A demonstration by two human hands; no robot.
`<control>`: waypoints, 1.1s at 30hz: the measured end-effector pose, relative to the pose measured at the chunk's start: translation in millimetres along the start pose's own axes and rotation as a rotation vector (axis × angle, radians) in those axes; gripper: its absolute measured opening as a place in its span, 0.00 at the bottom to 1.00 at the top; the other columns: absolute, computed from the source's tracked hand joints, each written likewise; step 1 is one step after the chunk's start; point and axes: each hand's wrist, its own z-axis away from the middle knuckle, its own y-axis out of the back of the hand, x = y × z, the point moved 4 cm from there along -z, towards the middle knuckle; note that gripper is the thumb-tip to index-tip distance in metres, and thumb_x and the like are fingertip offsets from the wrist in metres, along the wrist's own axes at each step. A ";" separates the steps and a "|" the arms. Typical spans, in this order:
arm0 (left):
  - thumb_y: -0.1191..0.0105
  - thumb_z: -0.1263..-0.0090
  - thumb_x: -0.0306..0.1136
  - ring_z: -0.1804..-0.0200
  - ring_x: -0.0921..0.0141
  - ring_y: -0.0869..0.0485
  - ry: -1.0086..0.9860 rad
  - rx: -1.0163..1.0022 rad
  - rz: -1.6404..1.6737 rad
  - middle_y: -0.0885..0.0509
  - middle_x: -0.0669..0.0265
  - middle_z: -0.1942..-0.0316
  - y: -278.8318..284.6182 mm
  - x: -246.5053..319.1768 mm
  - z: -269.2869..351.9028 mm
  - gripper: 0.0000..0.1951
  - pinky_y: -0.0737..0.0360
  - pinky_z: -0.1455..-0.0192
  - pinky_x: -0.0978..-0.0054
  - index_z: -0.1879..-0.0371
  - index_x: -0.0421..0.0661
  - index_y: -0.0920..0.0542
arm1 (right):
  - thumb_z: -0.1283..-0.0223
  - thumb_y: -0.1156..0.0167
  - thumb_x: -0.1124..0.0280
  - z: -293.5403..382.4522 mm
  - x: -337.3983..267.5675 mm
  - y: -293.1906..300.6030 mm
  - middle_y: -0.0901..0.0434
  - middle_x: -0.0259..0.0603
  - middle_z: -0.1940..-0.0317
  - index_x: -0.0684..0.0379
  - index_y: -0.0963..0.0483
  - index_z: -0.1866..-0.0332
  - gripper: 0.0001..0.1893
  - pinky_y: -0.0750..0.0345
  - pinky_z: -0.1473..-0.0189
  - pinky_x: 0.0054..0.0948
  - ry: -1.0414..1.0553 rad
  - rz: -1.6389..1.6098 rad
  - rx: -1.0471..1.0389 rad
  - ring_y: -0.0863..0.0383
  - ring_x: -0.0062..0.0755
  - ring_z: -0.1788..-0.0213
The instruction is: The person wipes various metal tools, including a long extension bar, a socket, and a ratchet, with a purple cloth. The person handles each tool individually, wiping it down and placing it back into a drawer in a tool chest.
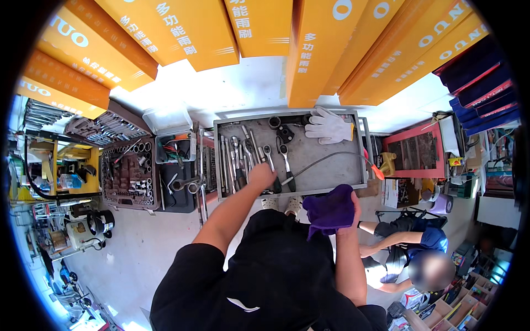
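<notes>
My left hand (262, 176) reaches over the front of a grey metal tray (290, 191), its fingers at the ratchet wrench (268, 153) there; whether they hold it, I cannot tell. A purple cloth (331, 209) is in my right hand (355, 211), just off the tray's front right edge. Beside the left hand, a second ratchet wrench (284, 153) lies with its dark handle towards me. Several bars and wrenches (235, 145) fill the tray's left side. A flexible shaft tool with an orange end (376, 171) curves over the right rim, and a white glove (327, 127) lies at the back.
An opened socket set case (128, 202) and a clear plastic box of tools (176, 159) stand left of the tray. Orange boxes (265, 25) hang over the far side. A seated person (414, 244) is close by on the right, near a red-framed mesh box (414, 153).
</notes>
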 end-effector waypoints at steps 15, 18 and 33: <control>0.44 0.37 0.46 0.73 0.61 0.16 0.222 -0.046 0.817 0.17 0.60 0.77 -1.4 -13.5 11.8 0.20 0.21 0.68 0.66 0.65 0.38 0.17 | 0.31 0.48 0.55 1.9 -0.8 -11.9 0.21 0.47 0.46 0.61 0.26 0.43 0.21 0.28 0.36 0.48 0.037 0.035 0.007 0.23 0.47 0.41; 0.48 0.32 0.44 0.78 0.69 0.22 0.163 -0.316 1.412 0.25 0.66 0.81 40.3 8.2 59.6 0.17 0.26 0.74 0.72 0.66 0.39 0.21 | 0.30 0.48 0.54 -1.9 12.4 -28.9 0.23 0.46 0.42 0.60 0.29 0.39 0.23 0.30 0.34 0.49 0.004 0.061 -0.071 0.25 0.46 0.38; 0.43 0.33 0.52 0.71 0.69 0.24 -0.663 -0.725 1.677 0.22 0.60 0.73 151.3 101.0 170.1 0.24 0.29 0.67 0.74 0.61 0.37 0.24 | 0.26 0.59 0.55 -2.2 40.7 -134.8 0.25 0.51 0.38 0.65 0.31 0.37 0.26 0.30 0.32 0.46 -0.177 0.084 -0.339 0.25 0.49 0.36</control>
